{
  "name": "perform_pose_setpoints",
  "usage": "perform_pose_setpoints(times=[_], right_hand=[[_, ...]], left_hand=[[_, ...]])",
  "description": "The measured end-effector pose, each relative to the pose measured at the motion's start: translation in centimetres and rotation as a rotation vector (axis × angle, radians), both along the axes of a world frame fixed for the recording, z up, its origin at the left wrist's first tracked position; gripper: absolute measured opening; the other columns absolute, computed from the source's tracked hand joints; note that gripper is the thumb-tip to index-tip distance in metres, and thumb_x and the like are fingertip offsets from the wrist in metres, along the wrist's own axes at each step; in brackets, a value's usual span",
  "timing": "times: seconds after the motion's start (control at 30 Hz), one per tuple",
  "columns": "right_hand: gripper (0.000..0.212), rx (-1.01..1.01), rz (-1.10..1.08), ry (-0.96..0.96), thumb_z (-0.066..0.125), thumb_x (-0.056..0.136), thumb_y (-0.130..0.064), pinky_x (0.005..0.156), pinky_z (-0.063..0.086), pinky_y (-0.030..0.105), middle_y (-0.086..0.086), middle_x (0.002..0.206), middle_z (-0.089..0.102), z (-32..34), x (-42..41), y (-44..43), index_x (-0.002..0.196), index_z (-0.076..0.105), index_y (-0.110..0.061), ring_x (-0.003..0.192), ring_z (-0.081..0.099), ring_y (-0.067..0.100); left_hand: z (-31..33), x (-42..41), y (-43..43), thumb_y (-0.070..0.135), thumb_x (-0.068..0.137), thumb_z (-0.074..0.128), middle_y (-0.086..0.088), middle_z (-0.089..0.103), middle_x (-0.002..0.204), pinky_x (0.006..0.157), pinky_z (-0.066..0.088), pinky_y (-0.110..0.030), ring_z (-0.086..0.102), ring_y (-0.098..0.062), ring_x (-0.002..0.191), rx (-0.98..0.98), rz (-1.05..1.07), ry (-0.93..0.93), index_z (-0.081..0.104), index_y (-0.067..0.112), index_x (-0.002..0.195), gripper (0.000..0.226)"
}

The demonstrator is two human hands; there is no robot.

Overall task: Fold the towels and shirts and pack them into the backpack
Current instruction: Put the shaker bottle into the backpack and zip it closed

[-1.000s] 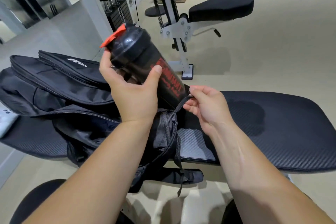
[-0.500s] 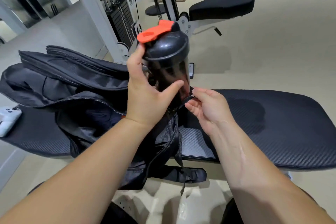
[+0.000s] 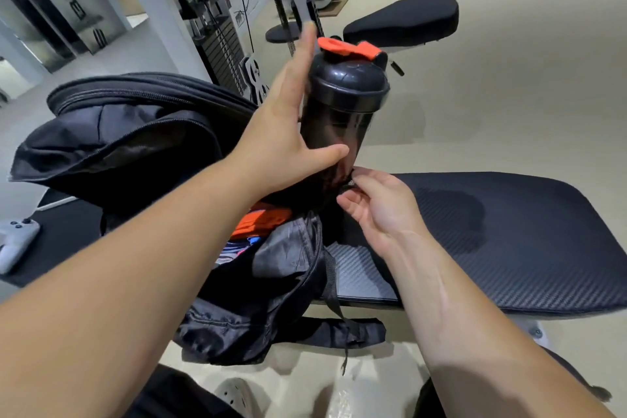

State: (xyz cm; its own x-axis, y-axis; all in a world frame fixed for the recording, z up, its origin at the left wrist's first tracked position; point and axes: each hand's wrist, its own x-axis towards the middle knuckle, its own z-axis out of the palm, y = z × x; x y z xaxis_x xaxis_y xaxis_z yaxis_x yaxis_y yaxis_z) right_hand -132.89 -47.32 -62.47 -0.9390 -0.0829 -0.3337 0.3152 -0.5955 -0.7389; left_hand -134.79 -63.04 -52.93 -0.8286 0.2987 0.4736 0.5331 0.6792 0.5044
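Observation:
A black backpack [image 3: 129, 139] lies open on the black padded bench [image 3: 492, 234]. Folded orange and patterned cloth [image 3: 258, 224] shows inside its mouth. A black shaker bottle [image 3: 342, 105] with an orange cap stands upright in the side pocket at the bag's right edge. My left hand [image 3: 285, 132] rests against the bottle's left side, thumb across its front and fingers stretched upward beside the lid. My right hand [image 3: 376, 204] pinches the pocket's edge at the bottle's base. The bottle's lower part is hidden by the pocket and my hands.
A white game controller [image 3: 17, 241] lies at the bench's left end. Behind stand a cable machine with a weight stack [image 3: 220, 44] and a second padded seat [image 3: 403, 20]. A backpack strap [image 3: 336, 332] hangs off the bench's near edge over the beige floor.
The bottle has swung from tilted to upright and sunk into the side pocket. My left hand's fingers have loosened and stretched up along it. My right hand stayed on the pocket edge.

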Motion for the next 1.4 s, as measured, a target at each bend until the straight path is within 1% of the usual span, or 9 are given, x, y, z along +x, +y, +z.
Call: perform_pose_setpoints(times=[0.13, 0.23, 0.4, 0.67, 0.83, 1.03, 1.17, 1.23, 1.4], right_hand=[[0.012, 0.004, 0.013, -0.002, 0.056, 0.098, 0.003, 0.057, 0.057, 0.027, 0.01, 0.083, 0.062, -0.2, 0.0, 0.0, 0.088, 0.059, -0.004, 0.055, 0.057, 0.013], [0.015, 0.007, 0.022, -0.012, 0.055, 0.098, 0.003, 0.057, 0.057, 0.027, 0.013, 0.087, 0.061, -0.4, -0.2, 0.0, 0.086, 0.059, -0.004, 0.055, 0.056, 0.013], [0.006, -0.011, 0.021, -0.025, 0.059, 0.097, 0.002, 0.056, 0.057, 0.027, 0.015, 0.093, 0.061, -0.5, -0.5, 0.0, 0.097, 0.064, -0.002, 0.056, 0.058, 0.013], [0.011, -0.026, -0.054, -0.072, 0.06, 0.097, 0.001, 0.057, 0.057, 0.026, 0.017, 0.092, 0.061, -0.7, -1.3, 0.2, 0.107, 0.062, 0.004, 0.057, 0.061, 0.013], [0.007, 0.005, -0.096, -0.092, 0.06, 0.096, 0.002, 0.055, 0.056, 0.024, 0.015, 0.089, 0.06, -0.7, -1.4, 0.3, 0.103, 0.063, 0.003, 0.054, 0.06, 0.011], [0.006, 0.005, -0.066, -0.094, 0.058, 0.097, 0.003, 0.055, 0.056, 0.024, 0.015, 0.088, 0.062, -0.4, -1.2, 0.5, 0.1, 0.063, 0.003, 0.055, 0.06, 0.013], [0.007, -0.018, -0.048, -0.089, 0.06, 0.097, 0.001, 0.057, 0.057, 0.025, 0.016, 0.089, 0.065, -0.3, -1.2, 0.7, 0.102, 0.064, 0.003, 0.058, 0.062, 0.014], [0.01, -0.03, -0.048, -0.089, 0.06, 0.096, 0.001, 0.057, 0.057, 0.025, 0.017, 0.091, 0.065, -0.5, -1.2, 0.9, 0.105, 0.064, 0.004, 0.059, 0.062, 0.015], [0.005, -0.06, -0.052, -0.093, 0.061, 0.096, 0.002, 0.056, 0.057, 0.026, 0.016, 0.092, 0.065, -0.5, -1.3, 1.2, 0.101, 0.063, 0.002, 0.063, 0.061, 0.018]], left_hand=[[0.9, 0.1, 0.9, 0.028, 0.068, 0.084, 0.001, 0.042, 0.148, 0.105, 0.047, -0.045, 0.046, -0.018, 0.135, -0.049, -0.011, 0.045, 0.024, 0.024, 0.155, 0.105], [2.9, 0.2, 1.8, 0.039, 0.065, 0.084, -0.001, 0.05, 0.125, 0.096, 0.049, -0.043, 0.054, -0.022, 0.116, -0.054, 0.059, 0.073, 0.038, 0.019, 0.125, 0.078], [4.1, 0.8, 1.3, 0.043, 0.07, 0.084, 0.003, 0.06, 0.107, 0.084, 0.053, -0.031, 0.062, -0.015, 0.095, 0.012, 0.205, 0.036, 0.033, 0.028, 0.109, 0.066], [0.0, 3.7, 0.5, 0.033, 0.071, 0.087, 0.014, 0.048, 0.098, 0.073, 0.049, -0.016, 0.055, 0.011, 0.08, 0.643, 0.649, 0.151, 0.037, 0.023, 0.106, 0.062], [-3.1, 6.0, 1.3, 0.04, 0.072, 0.085, 0.002, 0.051, 0.114, 0.088, 0.053, -0.029, 0.06, -0.012, 0.102, 0.726, 0.719, 0.14, 0.034, 0.03, 0.106, 0.062], [-2.2, 6.4, 0.4, 0.041, 0.07, 0.087, 0.009, 0.052, 0.105, 0.081, 0.045, -0.018, 0.057, -0.007, 0.094, 0.363, 0.574, 0.077, 0.031, 0.03, 0.105, 0.067], [-0.7, 4.7, 0.3, 0.033, 0.074, 0.085, 0.001, 0.055, 0.125, 0.101, 0.046, -0.027, 0.055, -0.008, 0.118, 0.198, 0.329, 0.074, 0.04, 0.033, 0.128, 0.07], [-0.4, 3.9, 0.4, 0.029, 0.079, 0.082, -0.001, 0.05, 0.134, 0.111, 0.034, -0.017, 0.044, 0.004, 0.127, 0.106, 0.239, 0.063, 0.046, 0.033, 0.143, 0.073], [2.0, 1.8, 0.8, 0.033, 0.077, 0.081, -0.002, 0.046, 0.132, 0.113, 0.026, -0.012, 0.044, -0.005, 0.129, -0.034, 0.083, -0.105, 0.051, 0.04, 0.135, 0.066]])
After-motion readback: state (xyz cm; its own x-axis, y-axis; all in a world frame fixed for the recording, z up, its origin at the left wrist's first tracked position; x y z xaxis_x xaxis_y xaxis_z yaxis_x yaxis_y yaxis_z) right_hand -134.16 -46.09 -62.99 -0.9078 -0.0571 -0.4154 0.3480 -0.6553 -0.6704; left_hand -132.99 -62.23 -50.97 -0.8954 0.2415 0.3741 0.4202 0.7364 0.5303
